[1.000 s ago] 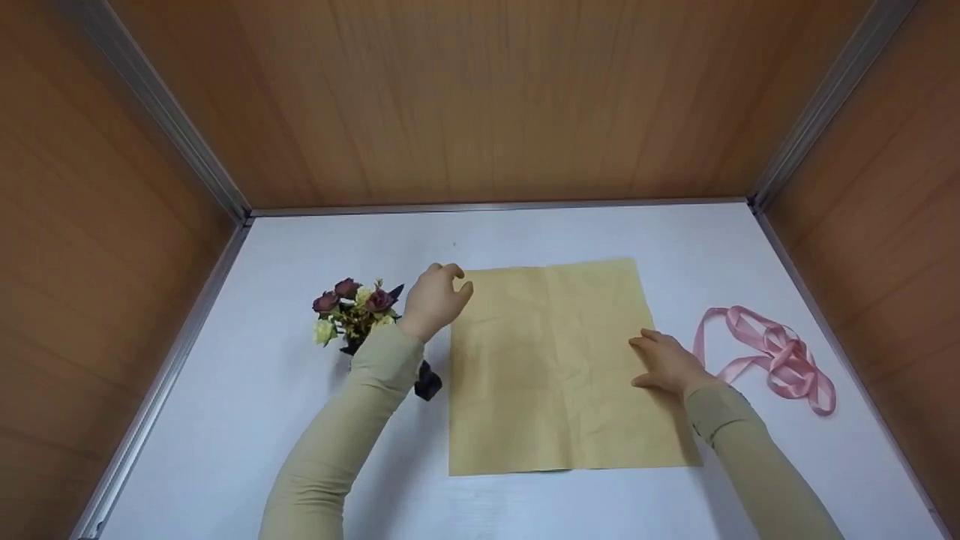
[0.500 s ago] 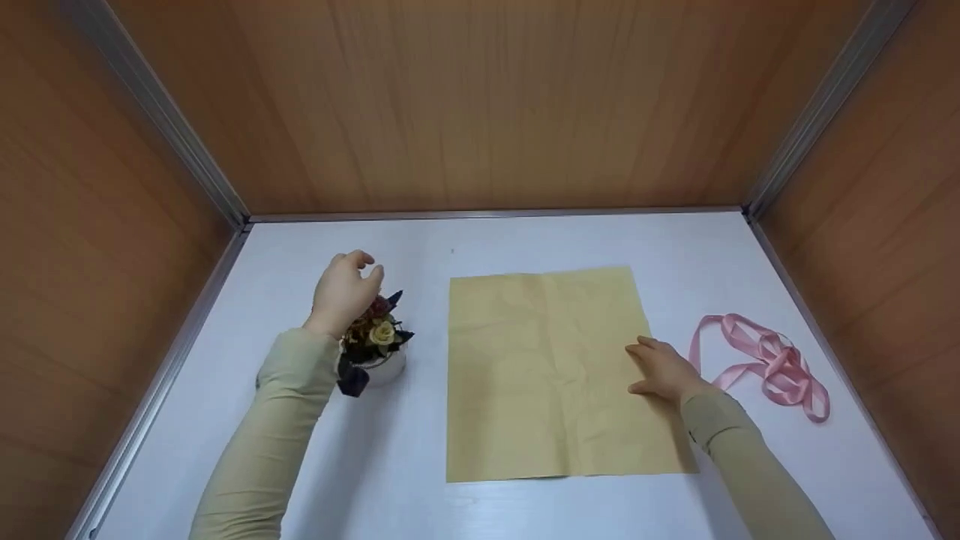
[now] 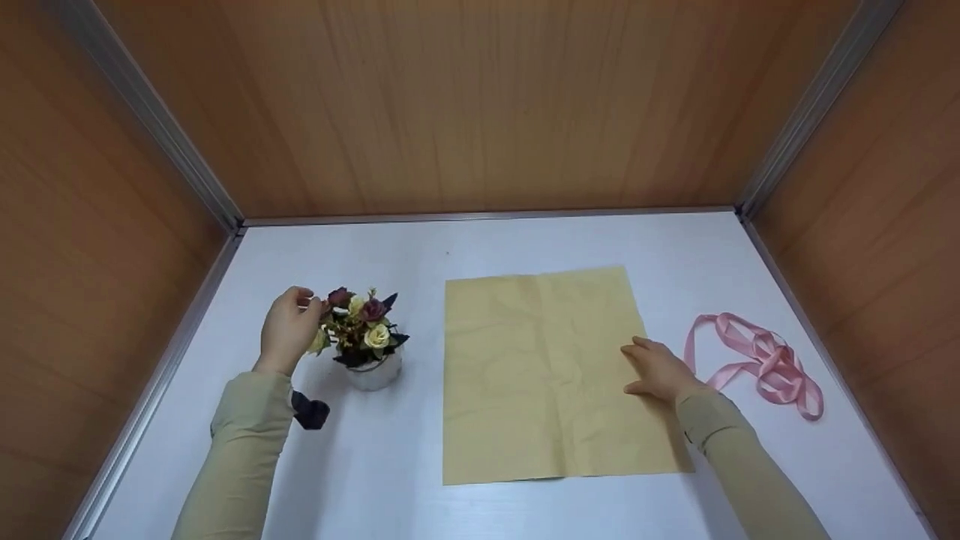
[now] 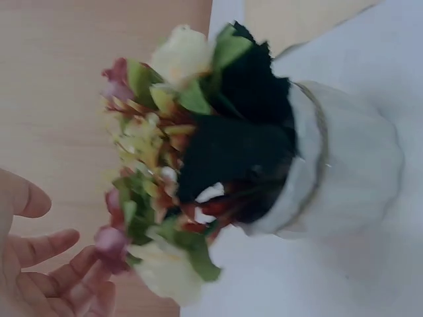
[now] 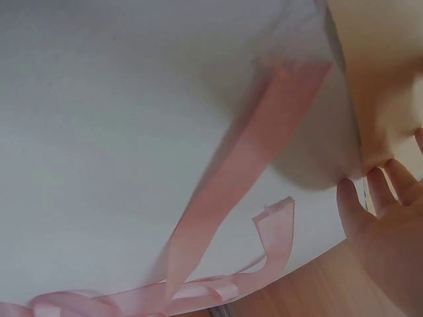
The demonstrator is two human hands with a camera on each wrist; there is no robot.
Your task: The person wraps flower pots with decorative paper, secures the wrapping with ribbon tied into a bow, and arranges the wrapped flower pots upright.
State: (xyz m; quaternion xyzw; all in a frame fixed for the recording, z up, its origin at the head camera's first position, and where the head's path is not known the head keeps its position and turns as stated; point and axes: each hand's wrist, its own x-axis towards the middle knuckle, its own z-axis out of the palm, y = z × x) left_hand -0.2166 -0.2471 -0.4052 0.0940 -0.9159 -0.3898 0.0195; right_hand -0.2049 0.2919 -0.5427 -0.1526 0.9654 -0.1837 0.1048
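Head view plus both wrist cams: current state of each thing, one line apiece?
Brown paper: spread out on the table, creased.
Pink ribbon: loosely heaped in loops, wrapped round nothing.
White pot: upright, holding the flowers.
Flowers: blooms open, paper not round them.
Left hand: fingers loosely bent beside the flowers; contact unclear.
Right hand: fingers spread at the paper's right edge.

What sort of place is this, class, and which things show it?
Probably a small work booth: a white table is enclosed by wood-grain panels at the back and both sides, with metal strips along the corners.
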